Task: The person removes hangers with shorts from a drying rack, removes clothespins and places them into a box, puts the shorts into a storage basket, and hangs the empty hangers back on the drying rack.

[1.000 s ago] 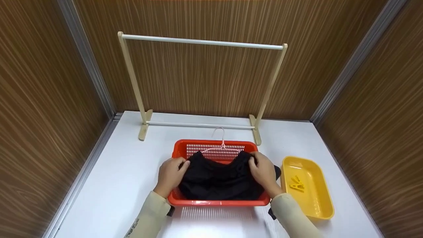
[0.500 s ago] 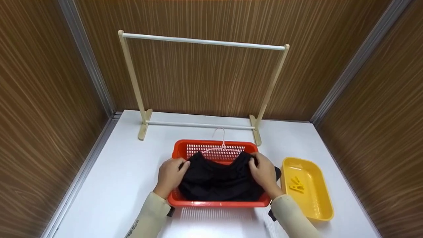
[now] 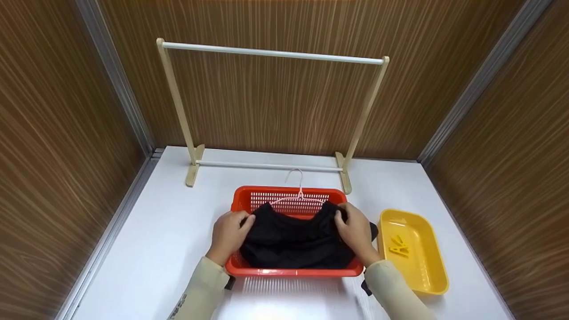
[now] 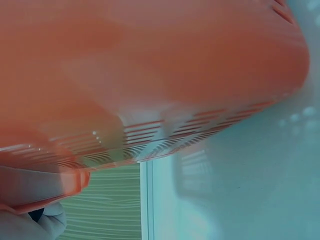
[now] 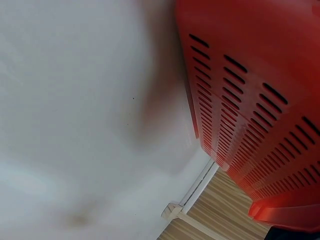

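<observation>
Seeing only a slight view shift since the earlier frame. Pinching black garment [image 3: 298,244] by its sides with left hand [image 3: 231,233] and right hand [image 3: 355,229], over basket [image 3: 295,272]. Showing hanger [image 3: 301,195] at neckline.

A small workstation booth [image 3: 266,111] is formed by wood-grain panels [image 3: 506,138] on three sides, joined at the corners by grey metal strips [image 3: 119,80]; between them a white counter [image 3: 169,231] is set. Whether lab or workshop cannot be told.

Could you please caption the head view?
Left hand and right hand hold a black garment partly inside a red basket.
</observation>
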Action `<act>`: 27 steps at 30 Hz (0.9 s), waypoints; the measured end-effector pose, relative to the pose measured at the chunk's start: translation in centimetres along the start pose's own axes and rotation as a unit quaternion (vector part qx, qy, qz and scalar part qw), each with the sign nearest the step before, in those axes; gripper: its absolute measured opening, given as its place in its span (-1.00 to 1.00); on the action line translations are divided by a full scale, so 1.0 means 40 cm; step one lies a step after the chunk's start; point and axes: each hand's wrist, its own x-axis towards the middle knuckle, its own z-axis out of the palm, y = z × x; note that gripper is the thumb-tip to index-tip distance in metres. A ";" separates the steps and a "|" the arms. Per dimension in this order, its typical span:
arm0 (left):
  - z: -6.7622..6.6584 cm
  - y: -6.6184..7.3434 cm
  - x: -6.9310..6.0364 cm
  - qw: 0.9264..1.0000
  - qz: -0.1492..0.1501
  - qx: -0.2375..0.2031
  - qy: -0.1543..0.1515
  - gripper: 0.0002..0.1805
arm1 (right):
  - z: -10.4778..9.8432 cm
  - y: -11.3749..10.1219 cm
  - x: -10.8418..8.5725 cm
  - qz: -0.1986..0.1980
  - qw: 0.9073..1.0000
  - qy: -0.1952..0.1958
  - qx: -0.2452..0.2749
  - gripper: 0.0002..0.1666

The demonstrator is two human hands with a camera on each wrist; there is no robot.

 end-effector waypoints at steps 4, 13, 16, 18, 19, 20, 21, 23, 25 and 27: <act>-0.001 0.000 0.002 1.000 -0.004 -0.008 -0.002 -0.65 | 0.000 0.001 0.001 -0.005 1.000 0.003 0.004 -0.83; -0.003 0.003 0.001 1.000 -0.007 -0.010 -0.001 -0.67 | -0.001 0.005 0.003 0.009 1.000 -0.008 0.005 -0.83; -0.004 0.005 0.005 1.000 -0.009 -0.011 -0.004 -0.68 | 0.000 0.006 0.004 0.007 1.000 -0.003 0.003 -0.83; -0.004 0.005 0.006 1.000 -0.010 -0.012 -0.004 -0.69 | 0.000 0.005 0.005 0.003 1.000 0.004 0.002 -0.83; -0.003 0.005 0.006 1.000 -0.010 -0.011 -0.003 -0.69 | 0.000 0.004 0.006 0.001 1.000 0.006 0.002 -0.83; -0.003 0.004 0.006 1.000 -0.011 -0.011 -0.003 -0.70 | 0.000 0.003 0.006 0.000 1.000 0.008 0.002 -0.83; -0.003 0.004 0.005 1.000 -0.011 -0.012 -0.002 -0.70 | 0.000 0.003 0.007 0.000 1.000 0.009 0.001 -0.83; -0.002 0.002 0.004 1.000 -0.011 -0.013 -0.002 -0.70 | 0.000 0.001 0.006 0.002 1.000 0.010 0.000 -0.83; -0.003 0.001 0.002 1.000 -0.012 -0.015 -0.003 -0.70 | 0.000 -0.001 0.005 0.006 1.000 0.008 -0.001 -0.82; -0.004 -0.001 0.002 1.000 -0.014 -0.017 -0.004 -0.69 | 0.001 -0.003 0.003 0.009 1.000 0.005 -0.002 -0.82</act>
